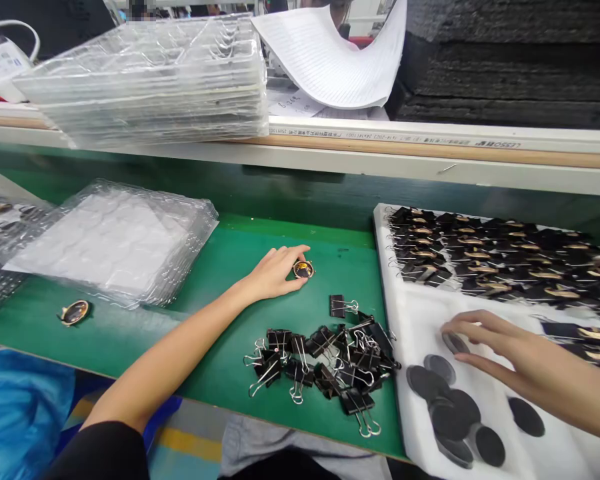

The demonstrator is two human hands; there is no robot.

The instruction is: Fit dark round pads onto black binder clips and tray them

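Observation:
My left hand [279, 275] rests on the green table, with thumb and fingers closed around the edge of a small round gold-rimmed watch case [304, 269]. Over the white foam tray [420, 307], my right hand [503, 347] pinches a dark round disc [454, 343] between thumb and fingers. More dark discs [455, 413] lie loose in the tray below that hand, some overlapping. Between my hands, nearer my body, is a heap of black binder clips [330, 360] with silver wire handles. Another gold-rimmed watch case [75, 312] lies at the table's left.
Rows of black binder clips clamped on gold-rimmed pieces [480, 257] fill the tray's far part. A stack of clear plastic trays [115, 240] stands left. The shelf [330, 150] above carries more clear trays [155, 87], curled paper [340, 60] and black foam sheets [510, 67].

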